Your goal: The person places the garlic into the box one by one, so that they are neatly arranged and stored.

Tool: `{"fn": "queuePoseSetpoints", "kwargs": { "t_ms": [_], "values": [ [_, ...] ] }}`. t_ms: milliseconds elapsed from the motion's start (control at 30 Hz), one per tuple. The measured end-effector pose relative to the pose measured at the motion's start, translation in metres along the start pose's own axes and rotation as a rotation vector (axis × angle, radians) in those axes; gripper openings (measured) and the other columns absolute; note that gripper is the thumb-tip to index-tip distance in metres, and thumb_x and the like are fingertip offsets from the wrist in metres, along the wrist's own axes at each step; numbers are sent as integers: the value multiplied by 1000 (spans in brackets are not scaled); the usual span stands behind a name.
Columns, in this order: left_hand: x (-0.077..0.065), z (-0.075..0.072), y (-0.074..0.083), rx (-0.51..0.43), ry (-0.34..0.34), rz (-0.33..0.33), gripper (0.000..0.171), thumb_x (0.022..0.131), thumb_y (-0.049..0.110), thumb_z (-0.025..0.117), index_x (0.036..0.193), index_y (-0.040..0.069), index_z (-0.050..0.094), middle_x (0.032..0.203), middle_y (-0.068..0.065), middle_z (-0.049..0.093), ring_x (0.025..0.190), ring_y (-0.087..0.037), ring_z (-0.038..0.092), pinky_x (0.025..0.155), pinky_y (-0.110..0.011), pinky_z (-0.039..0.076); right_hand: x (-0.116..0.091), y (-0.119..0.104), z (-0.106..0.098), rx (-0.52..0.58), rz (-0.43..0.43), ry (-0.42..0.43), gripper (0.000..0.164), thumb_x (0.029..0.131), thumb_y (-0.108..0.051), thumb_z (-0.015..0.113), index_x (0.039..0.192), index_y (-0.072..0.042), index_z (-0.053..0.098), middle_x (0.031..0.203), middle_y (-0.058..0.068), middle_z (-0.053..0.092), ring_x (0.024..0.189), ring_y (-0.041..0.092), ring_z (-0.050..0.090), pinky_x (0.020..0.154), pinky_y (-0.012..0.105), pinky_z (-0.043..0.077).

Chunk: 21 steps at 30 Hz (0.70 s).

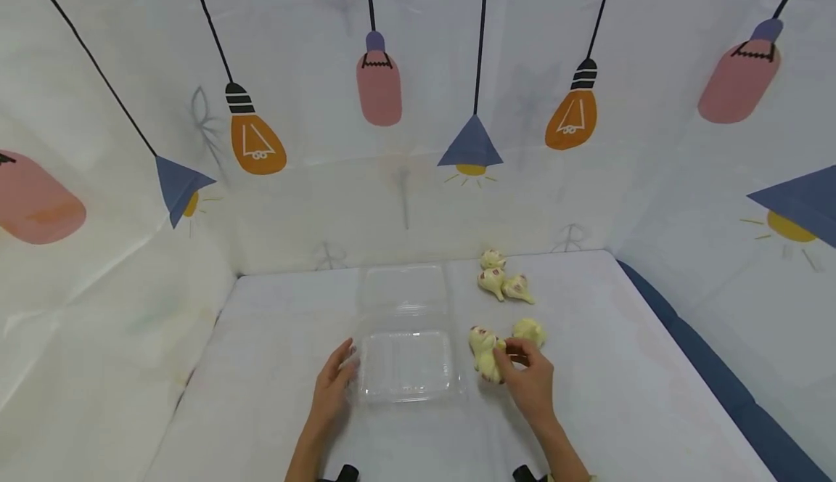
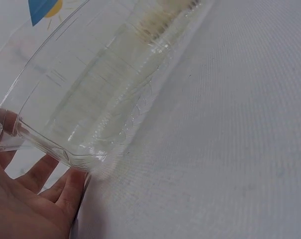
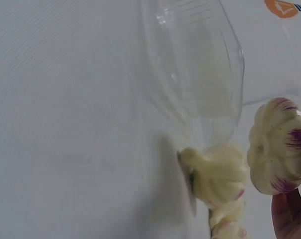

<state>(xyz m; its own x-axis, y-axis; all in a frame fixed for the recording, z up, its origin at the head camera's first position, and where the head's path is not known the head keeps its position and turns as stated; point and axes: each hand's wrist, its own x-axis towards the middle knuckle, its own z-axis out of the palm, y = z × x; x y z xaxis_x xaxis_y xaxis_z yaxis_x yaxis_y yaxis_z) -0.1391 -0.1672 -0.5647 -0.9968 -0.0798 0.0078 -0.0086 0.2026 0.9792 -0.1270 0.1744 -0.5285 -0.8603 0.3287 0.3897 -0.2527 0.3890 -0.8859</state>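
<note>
My right hand [image 1: 532, 384] pinches a garlic bulb [image 3: 279, 147], cream with purple streaks, between thumb and fingers. A second garlic bulb [image 3: 217, 174] lies on the table just below it, and another bulb [image 1: 529, 331] sits behind the fingers. To the left is a clear plastic clamshell container [image 1: 408, 366], its lid [image 1: 403, 289] folded back away from me. My left hand [image 1: 333, 384] stays at the container's left side, fingers touching the rim; one digit shows through the plastic in the left wrist view.
Several more garlic bulbs [image 1: 499, 279] are grouped at the back of the white table [image 1: 281, 337], right of the lid. A white sheet [image 1: 418, 199] printed with lamps hangs behind and around the table. Blue fabric [image 1: 712, 380] runs along the right edge.
</note>
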Motion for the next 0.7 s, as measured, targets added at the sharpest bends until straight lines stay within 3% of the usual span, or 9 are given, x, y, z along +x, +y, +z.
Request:
{"fn": "queuePoseSetpoints", "kwargs": {
  "t_ms": [233, 300, 700],
  "values": [
    [-4, -3, 0, -31, 14, -20, 44, 101, 13, 49, 145, 12, 44, 142, -16, 47, 125, -35, 49, 95, -40, 44, 7, -21, 40, 75, -93, -87, 13, 81, -10, 80, 90, -11, 72, 86, -4, 69, 80, 14, 63, 72, 43, 53],
    [-5, -2, 0, -41, 11, -19, 45, 102, 12, 49, 146, 11, 43, 142, -17, 47, 125, -35, 49, 94, -37, 45, 9, -26, 49, 80, -108, -95, 13, 80, -11, 81, 90, -12, 72, 85, -6, 69, 79, 13, 63, 72, 45, 52],
    [-4, 1, 2, -63, 8, -5, 45, 103, 11, 47, 148, 9, 40, 145, -19, 44, 127, -35, 47, 90, -22, 42, 13, -38, 100, 108, -276, -186, 17, 79, -13, 82, 94, -10, 72, 91, -4, 71, 82, 12, 65, 71, 35, 54]
  ]
}}
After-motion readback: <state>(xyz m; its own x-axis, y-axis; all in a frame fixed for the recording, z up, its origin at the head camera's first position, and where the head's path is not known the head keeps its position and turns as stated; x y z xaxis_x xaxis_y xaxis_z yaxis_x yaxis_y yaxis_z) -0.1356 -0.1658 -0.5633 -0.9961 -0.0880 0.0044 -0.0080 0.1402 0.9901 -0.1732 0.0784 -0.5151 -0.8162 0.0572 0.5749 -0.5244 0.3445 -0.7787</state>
